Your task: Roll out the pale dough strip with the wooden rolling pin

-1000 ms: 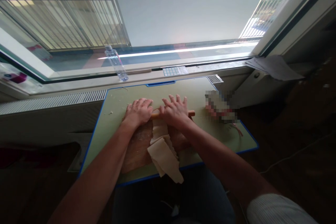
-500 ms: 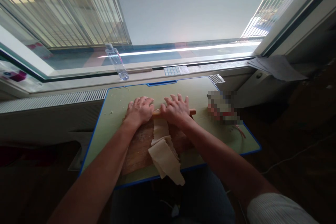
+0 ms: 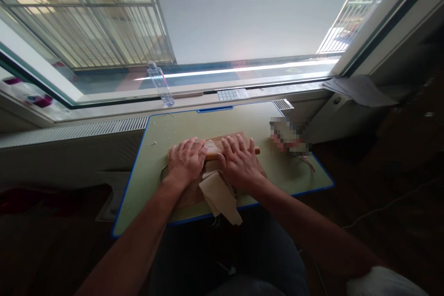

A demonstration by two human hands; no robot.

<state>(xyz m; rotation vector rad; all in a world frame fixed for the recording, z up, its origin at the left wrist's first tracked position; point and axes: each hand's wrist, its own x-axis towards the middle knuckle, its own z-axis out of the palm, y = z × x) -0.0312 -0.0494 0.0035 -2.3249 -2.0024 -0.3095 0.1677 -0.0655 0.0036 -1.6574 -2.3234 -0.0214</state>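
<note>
My left hand (image 3: 188, 159) lies over the left part of a wooden rolling pin (image 3: 212, 157), fingers stretched forward. Across its right part rests my right hand (image 3: 239, 159), palm down with fingers spread. Neither hand is wrapped round the pin. Thin pale dough (image 3: 222, 194) comes out below the pin, folded over itself, and its near end hangs past the table's front edge. A bit of dough also shows beyond the pin, between the hands. Underneath is a wooden cutting board (image 3: 190, 195), partly covered by my hands and arms.
The board lies on a small pale-green table (image 3: 138, 194) with a blue rim. A pixelated item (image 3: 289, 136) sits at its right side. Dough scraps dot its left part. On the windowsill behind stand a clear bottle (image 3: 161, 84) and a gridded card (image 3: 228, 95). Papers (image 3: 359, 90) lie at right.
Both hands and the rolling pin have drawn back toward me over the dough, uncovering the board's far edge. The camera view has shifted slightly.
</note>
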